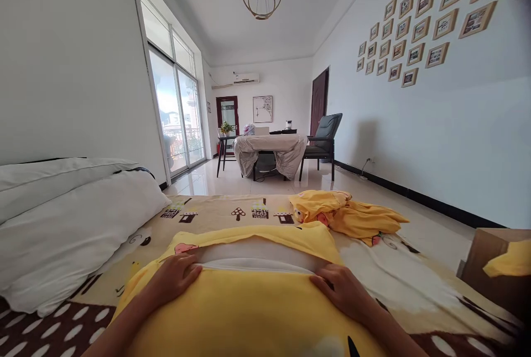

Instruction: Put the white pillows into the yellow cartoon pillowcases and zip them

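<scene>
A yellow pillowcase (244,307) lies in front of me on the bed, its opening gaping toward the far side. Inside that opening shows a white pillow (257,254). At the left end of the opening, my left hand (176,275) is closed on the pillowcase edge, thumb toward the middle. My right hand (338,288) grips the same edge at the right end, fingers curled over the fabric. The far flap of the case stands a little away from the near edge.
White pillows (83,229) lie at the left on the patterned bed sheet (224,210). A crumpled yellow cloth (344,216) rests at the bed's far right. Beside the bed stands a cardboard box (477,257) with yellow fabric on it. Farther off are a covered table (269,144) and a chair (326,138).
</scene>
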`<move>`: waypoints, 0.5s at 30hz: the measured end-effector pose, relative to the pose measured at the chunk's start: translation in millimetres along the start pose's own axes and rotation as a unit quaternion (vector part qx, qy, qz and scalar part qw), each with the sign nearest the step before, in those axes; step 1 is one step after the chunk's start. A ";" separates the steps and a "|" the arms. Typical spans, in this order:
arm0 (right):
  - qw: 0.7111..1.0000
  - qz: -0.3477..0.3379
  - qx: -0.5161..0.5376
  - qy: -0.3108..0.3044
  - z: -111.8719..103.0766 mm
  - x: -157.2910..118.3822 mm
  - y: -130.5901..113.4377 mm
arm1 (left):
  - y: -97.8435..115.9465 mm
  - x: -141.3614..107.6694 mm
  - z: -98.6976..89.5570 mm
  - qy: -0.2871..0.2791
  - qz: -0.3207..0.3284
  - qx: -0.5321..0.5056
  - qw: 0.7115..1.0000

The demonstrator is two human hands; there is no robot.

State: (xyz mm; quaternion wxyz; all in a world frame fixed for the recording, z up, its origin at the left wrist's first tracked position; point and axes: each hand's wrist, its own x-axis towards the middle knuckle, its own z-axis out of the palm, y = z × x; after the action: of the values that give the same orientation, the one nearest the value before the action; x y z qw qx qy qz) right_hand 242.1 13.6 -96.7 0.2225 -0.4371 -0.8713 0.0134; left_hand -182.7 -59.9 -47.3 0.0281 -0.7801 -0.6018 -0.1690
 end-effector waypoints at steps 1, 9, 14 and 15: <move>1.000 -0.014 -0.025 0.007 -9.3 4.6 0.5 | 0.5 4.2 -9.6 0.009 0.017 0.027 0.999; 0.973 -0.074 -0.102 0.194 -83.8 38.9 -15.9 | 1.1 26.7 -92.2 0.191 -0.006 0.182 0.965; 0.988 0.023 -0.095 0.123 -78.0 50.5 -34.4 | 5.0 24.0 -88.8 0.076 -0.078 0.217 0.970; 0.990 0.040 -0.097 0.090 -73.4 52.6 -37.1 | 4.4 23.4 -81.0 0.043 -0.088 0.215 0.972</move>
State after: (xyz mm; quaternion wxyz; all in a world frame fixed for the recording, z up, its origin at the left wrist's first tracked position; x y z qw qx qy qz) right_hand 216.2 18.5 -2.7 0.2556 -0.4902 -0.8271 -0.1016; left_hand -192.0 -59.4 36.6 0.2063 -0.6914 -0.6887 -0.0712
